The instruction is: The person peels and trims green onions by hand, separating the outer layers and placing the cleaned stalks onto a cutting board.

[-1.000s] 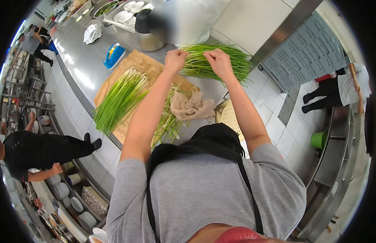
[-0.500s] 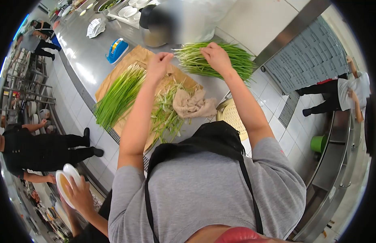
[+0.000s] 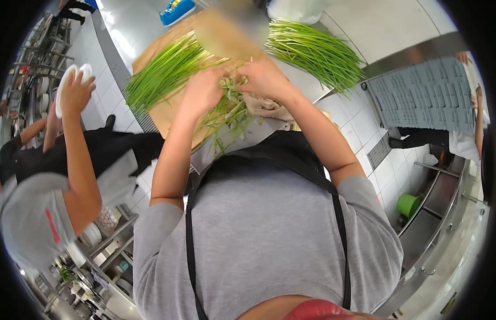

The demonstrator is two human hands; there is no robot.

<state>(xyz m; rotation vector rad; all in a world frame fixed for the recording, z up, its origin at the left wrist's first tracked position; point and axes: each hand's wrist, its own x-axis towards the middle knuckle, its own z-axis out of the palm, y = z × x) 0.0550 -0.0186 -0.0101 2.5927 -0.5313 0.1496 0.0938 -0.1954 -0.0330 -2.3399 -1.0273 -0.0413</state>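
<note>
L hand [image 3: 206, 89] + R hand [image 3: 263, 80] at stalk trimmings [image 3: 226, 116], by brown paper's [image 3: 169, 116] near R edge. Fingers curled in, poss. pinching; can't tell if clamped. Risks: loose grip → bits drop off paper; wide sweep → scraps mix w/ green bundle [image 3: 165, 72] on paper; R wrist may drag cloth [image 3: 268, 106] by paper's R side.

The metal counter [image 3: 137, 25] looks glossy, the paper [image 3: 167, 116] matt, the cloth [image 3: 266, 106] rough.

Obscured: far edge of table [image 3: 133, 26].
A blurred patch [image 3: 232, 29] is masking its middle; frame top is cropping a white bag [image 3: 296, 9]; left hand [image 3: 205, 93] and right hand [image 3: 265, 80] are overlapping trimmings [image 3: 226, 118], leaving grip unclear.
</note>
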